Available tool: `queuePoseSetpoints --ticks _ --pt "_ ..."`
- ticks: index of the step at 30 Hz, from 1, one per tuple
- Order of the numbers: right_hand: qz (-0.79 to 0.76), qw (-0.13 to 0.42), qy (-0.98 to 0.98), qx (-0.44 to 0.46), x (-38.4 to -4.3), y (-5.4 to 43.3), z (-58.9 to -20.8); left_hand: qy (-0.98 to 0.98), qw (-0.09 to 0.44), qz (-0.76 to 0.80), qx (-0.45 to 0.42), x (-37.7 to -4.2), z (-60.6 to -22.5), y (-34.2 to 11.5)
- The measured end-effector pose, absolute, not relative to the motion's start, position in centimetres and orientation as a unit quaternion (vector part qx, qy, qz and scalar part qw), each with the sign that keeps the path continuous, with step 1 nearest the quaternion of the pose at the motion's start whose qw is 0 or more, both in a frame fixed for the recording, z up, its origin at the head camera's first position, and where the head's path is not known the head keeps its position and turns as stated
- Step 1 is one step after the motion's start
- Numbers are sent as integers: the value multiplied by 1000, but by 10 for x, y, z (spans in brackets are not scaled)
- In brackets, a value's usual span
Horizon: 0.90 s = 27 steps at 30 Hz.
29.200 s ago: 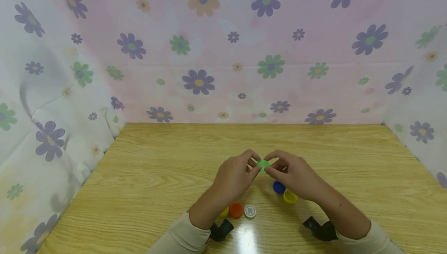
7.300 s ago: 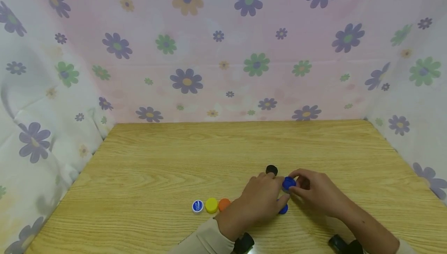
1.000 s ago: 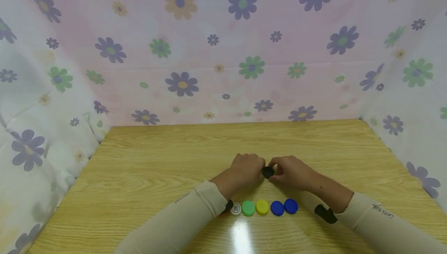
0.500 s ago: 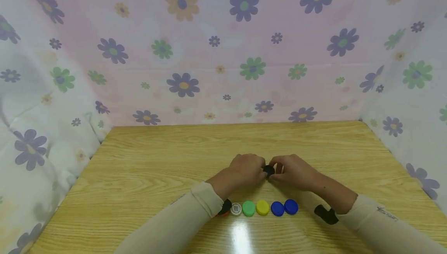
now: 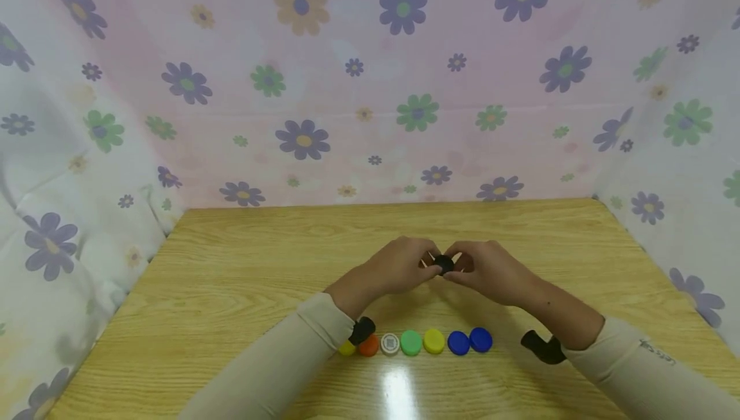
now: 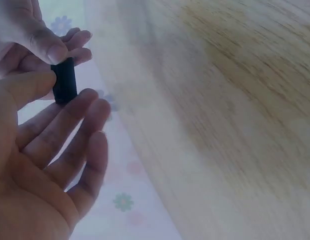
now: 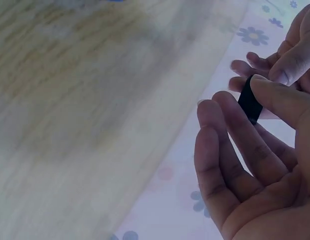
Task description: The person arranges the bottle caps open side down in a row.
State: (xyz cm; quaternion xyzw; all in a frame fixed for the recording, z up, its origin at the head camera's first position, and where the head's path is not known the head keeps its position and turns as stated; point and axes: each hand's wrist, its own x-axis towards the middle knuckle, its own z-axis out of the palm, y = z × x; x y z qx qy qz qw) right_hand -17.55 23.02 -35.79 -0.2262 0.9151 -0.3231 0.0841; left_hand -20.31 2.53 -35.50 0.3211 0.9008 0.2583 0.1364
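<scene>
A small black bottle cap (image 5: 444,264) is pinched between both hands above the table, behind a row of caps. My left hand (image 5: 401,267) grips its left side with thumb and fingertips, and my right hand (image 5: 491,273) pinches the right side. Seen edge-on in the left wrist view, the black cap (image 6: 65,82) shows a thick dark rim between the two thumbs. The right wrist view has the same cap (image 7: 250,102) under the right thumb, the right hand's other fingers (image 7: 210,150) extended beside it.
Nearer the person runs a row of caps: yellow (image 5: 347,347), orange (image 5: 369,345), white (image 5: 390,343), green (image 5: 411,342), yellow (image 5: 434,341) and two blue (image 5: 459,342). The left sleeve partly covers its left end. Flowered cloth (image 5: 347,86) surrounds the wooden table (image 5: 289,234).
Both hands have lifted the black cap slightly away from the row, and the left fingers have spread from a tighter curl. Much earlier they held a green cap, then a blue one; the row has grown.
</scene>
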Motion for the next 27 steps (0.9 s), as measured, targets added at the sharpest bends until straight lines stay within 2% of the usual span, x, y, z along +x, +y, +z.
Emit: queuePoseSetpoints --ticks 3,11,16,21,27 --pt "-340 88 909 -224 -175 229 -361 897 132 273 322 -203 -355 23" --pt "-471 182 846 -171 -178 232 -362 905 73 241 343 -202 -353 17" --pt "-512 207 820 -148 -179 232 -361 904 42 208 371 -201 -353 16" --pt "-514 203 821 -142 -179 233 -363 899 23 208 384 -200 -354 15" --pt "-488 163 843 -160 -174 237 -363 890 66 264 365 -196 -353 14"
